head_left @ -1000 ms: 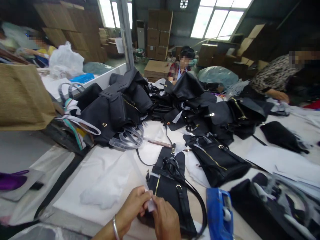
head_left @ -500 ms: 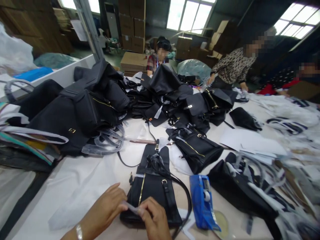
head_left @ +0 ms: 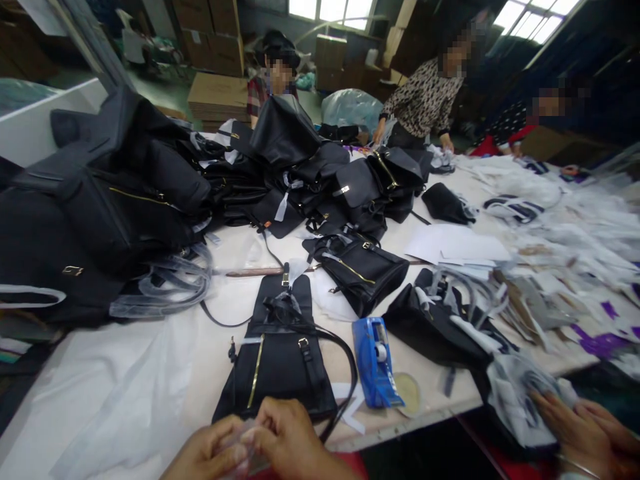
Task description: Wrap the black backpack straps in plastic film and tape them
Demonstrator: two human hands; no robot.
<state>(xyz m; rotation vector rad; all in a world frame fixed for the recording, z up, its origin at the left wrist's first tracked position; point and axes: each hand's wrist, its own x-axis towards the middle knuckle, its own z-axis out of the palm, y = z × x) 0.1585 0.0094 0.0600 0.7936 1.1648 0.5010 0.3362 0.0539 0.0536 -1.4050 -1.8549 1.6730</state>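
My left hand [head_left: 207,453] and my right hand [head_left: 287,440] meet at the bottom edge, both pinched on a small piece of clear plastic film [head_left: 243,445]. Just beyond them a flat black bag [head_left: 277,360] with a gold zip and black straps lies on the white table [head_left: 165,373]. The fingers of both hands are closed on the film, and part of it is hidden between them.
A blue tape dispenser [head_left: 374,363] lies right of the bag. Piles of black bags [head_left: 115,200] fill the left and middle. White paper sheets [head_left: 457,248] and scraps cover the right. Another person's hands [head_left: 583,433] work at the bottom right; other people stand at the far side.
The view has swung to the right and down. My hands have come nearer to me, off the bag's lower edge, still pinching the film. Another person's hands came into view at bottom right.
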